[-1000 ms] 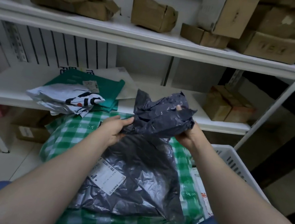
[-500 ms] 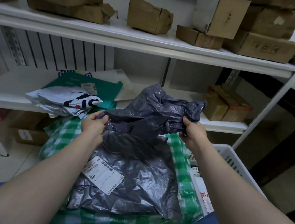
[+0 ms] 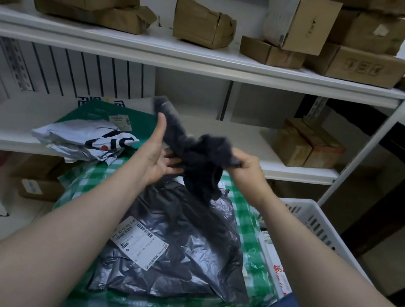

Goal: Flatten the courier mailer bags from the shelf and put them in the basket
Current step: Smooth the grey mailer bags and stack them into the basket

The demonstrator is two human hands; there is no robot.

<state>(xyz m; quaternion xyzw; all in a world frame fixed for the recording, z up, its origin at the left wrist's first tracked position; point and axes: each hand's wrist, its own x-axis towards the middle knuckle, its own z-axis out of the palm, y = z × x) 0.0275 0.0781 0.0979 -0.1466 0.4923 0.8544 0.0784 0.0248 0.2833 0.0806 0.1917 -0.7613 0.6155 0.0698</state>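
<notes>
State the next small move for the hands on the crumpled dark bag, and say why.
Probably draw the hands apart to spread the crumpled grey bag: it hangs bunched between the left hand and right hand, above the flattened labelled bag, not yet flat enough for the basket.

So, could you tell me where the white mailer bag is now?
Head view, left side: the white mailer bag lies on the middle shelf, overlapping the green mailer, near the left hand.

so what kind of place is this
Most likely a parcel storeroom or courier pickup point: white metal shelving stacked with taped cardboard boxes, used mailer bags piled on the lower shelf plus a crumpled dark mailer bag held up, and a white plastic basket alongside.
</notes>
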